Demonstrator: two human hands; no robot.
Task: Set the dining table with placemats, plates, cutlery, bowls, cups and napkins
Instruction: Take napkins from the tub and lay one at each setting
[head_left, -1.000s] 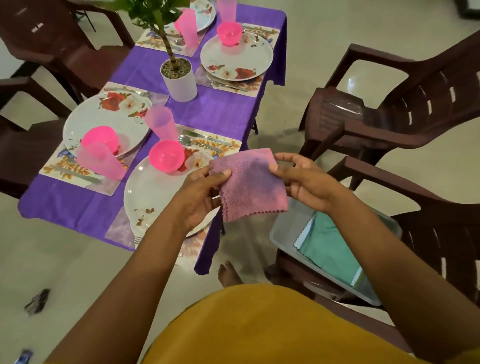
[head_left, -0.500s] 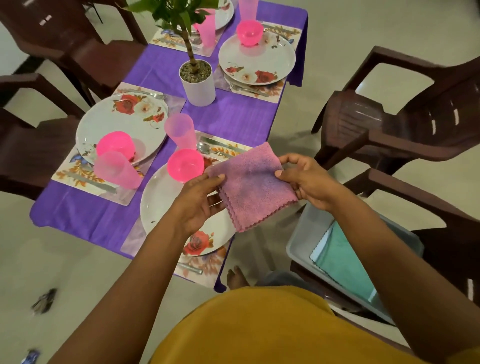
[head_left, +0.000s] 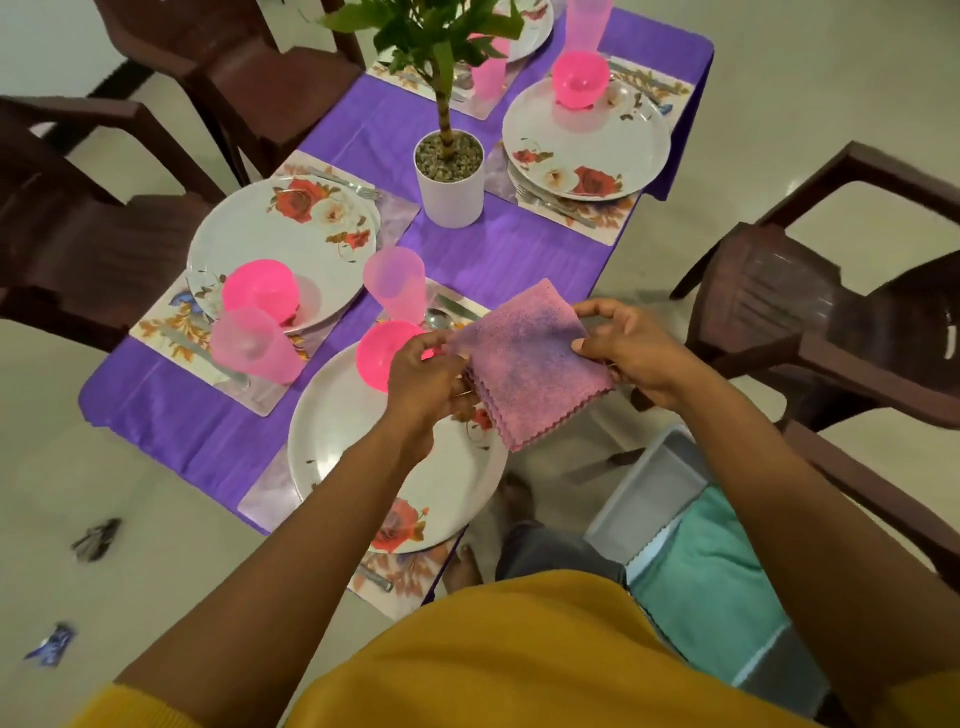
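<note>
Bright, even indoor light; soft shadows; floor sheen; wide-angle bending at edges; slight motion blur.

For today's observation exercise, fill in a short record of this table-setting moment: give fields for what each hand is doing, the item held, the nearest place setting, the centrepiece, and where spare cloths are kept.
left hand: left hand pinches the napkin's left edge
right hand: right hand pinches its right edge
item held: folded pink napkin, in the air above the table's near corner
nearest setting: floral plate with pink bowl, pink cup beside it
centrepiece: potted plant
spare cloths: teal cloth in grey tub on a chair
</note>
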